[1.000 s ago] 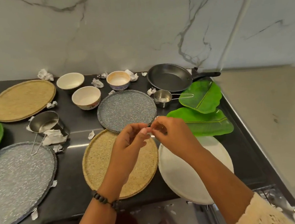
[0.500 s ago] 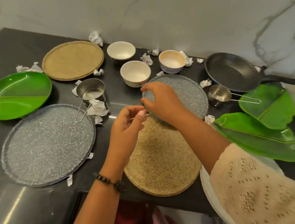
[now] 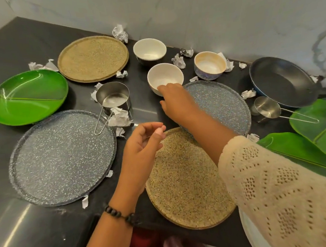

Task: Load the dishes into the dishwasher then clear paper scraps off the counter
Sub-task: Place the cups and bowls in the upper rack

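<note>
My right hand (image 3: 176, 102) reaches across to the middle white bowl (image 3: 163, 74); its fingers hook over the near rim and the thumb sits just outside the bowl. Over the near tan plate (image 3: 187, 180) hovers my left hand (image 3: 142, 144), fingers loosely curled, nothing visible in it. Two more bowls (image 3: 149, 49) (image 3: 209, 65) stand by the wall. Also on the counter are two grey speckled plates (image 3: 62, 157) (image 3: 219, 102), a far tan plate (image 3: 93, 58) and a green plate (image 3: 27, 96). Crumpled paper scraps (image 3: 119, 117) (image 3: 119, 33) (image 3: 178, 61) lie between them.
A steel measuring cup (image 3: 113, 97) stands left of the bowl, a smaller one (image 3: 267, 107) lies beside the dark frying pan (image 3: 280, 81). Green leaf-shaped plates (image 3: 319, 121) fill the right. The black counter (image 3: 30, 233) ends at the near edge; a marble wall backs it.
My hands have parted. The right hand went forward from the grey plate's edge to the white bowl. The view has swung left and down, and the left hand stayed over the tan plate.
</note>
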